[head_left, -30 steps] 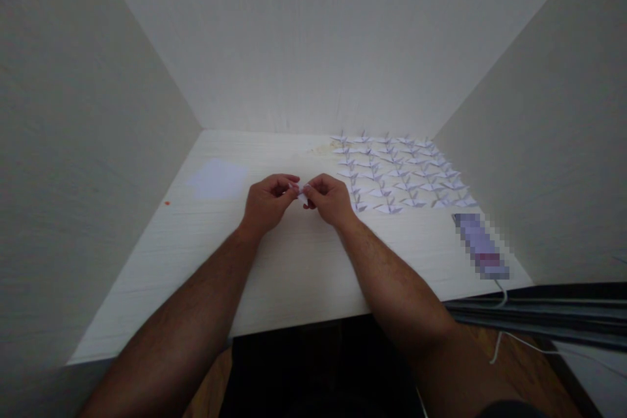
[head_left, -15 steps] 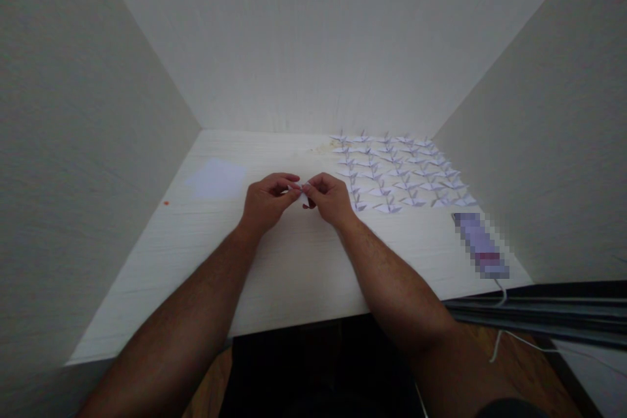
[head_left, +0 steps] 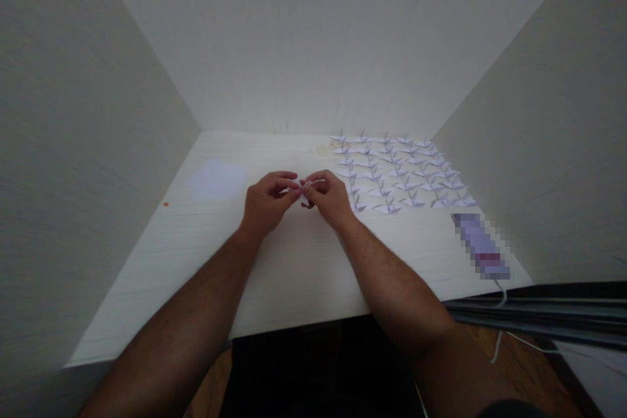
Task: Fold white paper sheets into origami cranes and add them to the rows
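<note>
White cranes [head_left: 401,177] beside right hand [head_left: 331,198], sheet [head_left: 218,179] near left hand [head_left: 266,202]; shared grip pinching paper [head_left: 304,198].

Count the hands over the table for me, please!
2: the left hand and the right hand, close together over the table, both holding a small white paper. No other hand shows.

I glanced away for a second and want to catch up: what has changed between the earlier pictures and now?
Very little: the fingers of the left hand and right hand shifted slightly around the small white paper. Nothing was visibly taken up or released. The folded paper birds and white paper pile stayed put.
</note>
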A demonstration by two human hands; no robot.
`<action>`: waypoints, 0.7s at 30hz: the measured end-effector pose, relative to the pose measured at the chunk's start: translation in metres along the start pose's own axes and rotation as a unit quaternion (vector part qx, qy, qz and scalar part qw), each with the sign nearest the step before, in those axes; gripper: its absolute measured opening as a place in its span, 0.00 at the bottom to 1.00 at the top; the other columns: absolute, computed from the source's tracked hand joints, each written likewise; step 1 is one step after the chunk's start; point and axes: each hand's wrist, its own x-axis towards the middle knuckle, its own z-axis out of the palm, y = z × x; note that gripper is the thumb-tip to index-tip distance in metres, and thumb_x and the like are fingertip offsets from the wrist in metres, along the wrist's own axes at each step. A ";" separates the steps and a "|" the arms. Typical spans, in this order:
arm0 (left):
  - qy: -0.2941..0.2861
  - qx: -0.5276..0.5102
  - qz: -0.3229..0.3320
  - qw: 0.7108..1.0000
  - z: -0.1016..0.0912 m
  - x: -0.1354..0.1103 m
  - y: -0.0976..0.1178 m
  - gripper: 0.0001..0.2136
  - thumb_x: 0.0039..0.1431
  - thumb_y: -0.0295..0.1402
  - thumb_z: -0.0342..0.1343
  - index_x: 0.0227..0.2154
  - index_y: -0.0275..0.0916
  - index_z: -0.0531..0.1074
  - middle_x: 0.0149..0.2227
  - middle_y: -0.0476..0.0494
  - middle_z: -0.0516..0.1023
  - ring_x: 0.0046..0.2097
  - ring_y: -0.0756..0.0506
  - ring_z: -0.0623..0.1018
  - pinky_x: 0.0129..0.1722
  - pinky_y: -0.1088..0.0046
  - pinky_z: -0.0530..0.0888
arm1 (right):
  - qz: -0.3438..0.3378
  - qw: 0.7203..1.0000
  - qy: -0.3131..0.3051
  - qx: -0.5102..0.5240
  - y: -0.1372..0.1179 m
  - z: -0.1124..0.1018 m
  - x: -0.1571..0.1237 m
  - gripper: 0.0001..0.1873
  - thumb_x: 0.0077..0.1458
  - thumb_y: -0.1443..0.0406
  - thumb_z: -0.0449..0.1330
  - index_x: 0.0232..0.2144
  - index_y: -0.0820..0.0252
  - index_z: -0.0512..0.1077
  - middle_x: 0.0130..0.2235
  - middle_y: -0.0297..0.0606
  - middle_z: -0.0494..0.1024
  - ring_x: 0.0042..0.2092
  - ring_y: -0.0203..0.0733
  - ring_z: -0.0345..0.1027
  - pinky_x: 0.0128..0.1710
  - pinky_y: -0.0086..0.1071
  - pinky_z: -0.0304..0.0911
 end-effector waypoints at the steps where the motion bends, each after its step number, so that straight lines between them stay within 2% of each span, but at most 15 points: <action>1: 0.008 0.002 0.010 1.000 0.001 0.000 0.001 0.09 0.46 0.36 0.67 0.28 0.38 0.77 0.44 0.41 0.78 0.42 0.45 0.80 0.44 0.64 0.80 | 0.011 1.000 0.003 0.000 0.000 0.001 0.000 0.22 0.43 0.53 0.69 0.34 0.56 0.65 0.25 0.28 0.76 0.23 0.32 0.70 0.22 0.26 0.65; 4: 0.019 0.007 0.035 0.999 0.001 -0.001 0.003 0.05 0.49 0.33 0.64 0.29 0.38 0.78 0.45 0.42 0.76 0.43 0.45 0.80 0.47 0.62 0.79 | 0.052 0.999 -0.006 -0.017 0.001 0.002 -0.001 0.22 0.44 0.52 0.69 0.34 0.58 0.66 0.24 0.29 0.76 0.22 0.34 0.71 0.19 0.25 0.64; 6: 0.008 -0.002 0.044 0.999 -0.001 -0.002 0.003 0.03 0.50 0.30 0.60 0.29 0.39 0.78 0.45 0.42 0.76 0.44 0.43 0.80 0.49 0.60 0.78 | 0.065 0.997 -0.036 -0.029 0.002 0.003 -0.001 0.20 0.47 0.51 0.66 0.30 0.60 0.68 0.23 0.32 0.75 0.22 0.33 0.70 0.19 0.25 0.64; 8: -0.014 -0.026 0.041 0.999 -0.003 -0.002 0.003 0.06 0.50 0.28 0.57 0.29 0.40 0.79 0.46 0.42 0.76 0.46 0.42 0.80 0.50 0.58 0.77 | 0.060 0.996 -0.058 -0.033 0.003 0.002 -0.001 0.19 0.50 0.51 0.64 0.28 0.61 0.70 0.23 0.33 0.76 0.22 0.33 0.70 0.20 0.25 0.64; 10: -0.024 -0.056 0.018 0.998 -0.004 -0.002 0.002 0.08 0.50 0.29 0.57 0.33 0.40 0.79 0.48 0.41 0.76 0.47 0.41 0.80 0.49 0.57 0.78 | 0.044 0.997 -0.052 -0.048 0.004 0.002 -0.001 0.17 0.50 0.52 0.64 0.27 0.61 0.71 0.23 0.33 0.75 0.21 0.32 0.69 0.21 0.25 0.64; 13: 0.003 -0.083 -0.041 0.996 -0.002 0.001 0.000 0.17 0.49 0.32 0.60 0.45 0.41 0.75 0.49 0.40 0.77 0.44 0.42 0.80 0.45 0.59 0.79 | 0.005 0.994 -0.020 -0.112 0.006 -0.001 -0.001 0.16 0.51 0.53 0.63 0.26 0.60 0.71 0.22 0.30 0.73 0.21 0.30 0.65 0.21 0.25 0.60; 14: 0.013 -0.083 -0.060 0.995 -0.002 0.002 0.000 0.18 0.49 0.33 0.62 0.46 0.40 0.74 0.48 0.40 0.78 0.41 0.44 0.81 0.44 0.60 0.79 | -0.010 0.990 -0.010 -0.138 0.006 -0.001 -0.002 0.16 0.52 0.53 0.62 0.25 0.60 0.71 0.21 0.30 0.72 0.21 0.30 0.64 0.21 0.25 0.59; 15: 0.018 -0.079 -0.077 0.994 -0.002 0.003 -0.001 0.18 0.48 0.34 0.63 0.43 0.39 0.74 0.46 0.40 0.79 0.39 0.45 0.81 0.42 0.61 0.79 | -0.024 0.987 -0.003 -0.161 0.006 -0.002 -0.002 0.16 0.52 0.53 0.62 0.25 0.59 0.71 0.21 0.29 0.71 0.21 0.30 0.63 0.21 0.25 0.57; 18: 0.003 -0.057 -0.108 0.992 -0.003 0.005 -0.002 0.11 0.46 0.38 0.65 0.29 0.36 0.74 0.38 0.40 0.81 0.33 0.46 0.80 0.38 0.63 0.79 | -0.060 0.977 0.005 -0.205 0.006 -0.002 -0.003 0.17 0.53 0.52 0.61 0.25 0.59 0.72 0.20 0.29 0.70 0.23 0.31 0.60 0.23 0.26 0.55; 21: -0.006 -0.039 -0.105 0.994 -0.004 0.006 -0.002 0.13 0.43 0.38 0.68 0.22 0.36 0.72 0.34 0.41 0.82 0.34 0.45 0.80 0.39 0.63 0.78 | -0.074 0.972 0.000 -0.223 0.004 0.000 -0.004 0.16 0.53 0.53 0.61 0.26 0.59 0.73 0.22 0.30 0.72 0.24 0.31 0.60 0.25 0.26 0.55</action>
